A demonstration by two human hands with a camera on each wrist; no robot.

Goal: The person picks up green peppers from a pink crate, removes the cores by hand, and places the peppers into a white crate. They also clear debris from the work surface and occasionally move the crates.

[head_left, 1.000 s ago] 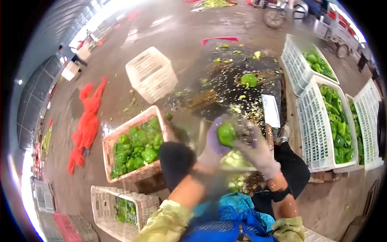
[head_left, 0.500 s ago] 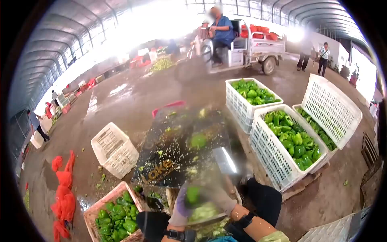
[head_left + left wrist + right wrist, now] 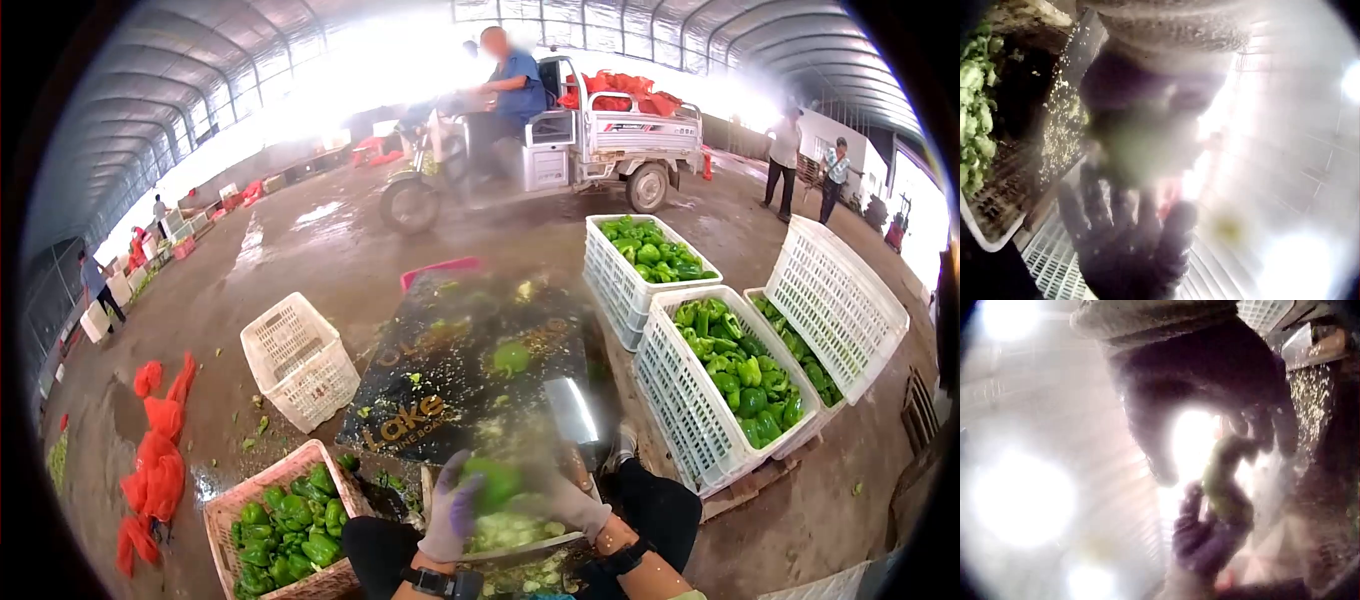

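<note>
My gloved left hand [image 3: 450, 508] grips a green pepper [image 3: 492, 483] above a container [image 3: 560, 541] of pale green scraps. My gloved right hand [image 3: 570, 503] is beside the pepper; in the left wrist view its fingers are spread, the right hand [image 3: 1132, 253] facing the blurred pepper [image 3: 1140, 149]. The right wrist view has the left hand [image 3: 1210, 544] round the pepper [image 3: 1225, 484], below the right hand [image 3: 1204, 375]. Whether the right fingers touch it I cannot tell. Ahead, another pepper [image 3: 511, 358] and a wide blade [image 3: 572, 408] lie on a dark, seed-strewn board [image 3: 385, 392].
A pink crate of peppers [image 3: 218, 520] stands at the left, with a white crate [image 3: 300, 365] behind it. White crates of peppers [image 3: 668, 410] stand at the right. Red netting [image 3: 160, 455] lies far left. A person sits on a three-wheeled truck [image 3: 645, 135] beyond.
The head view has tilted up, bringing the truck and more of the hall into sight. The left hand still holds the pepper; the right hand has moved slightly off it to the right.
</note>
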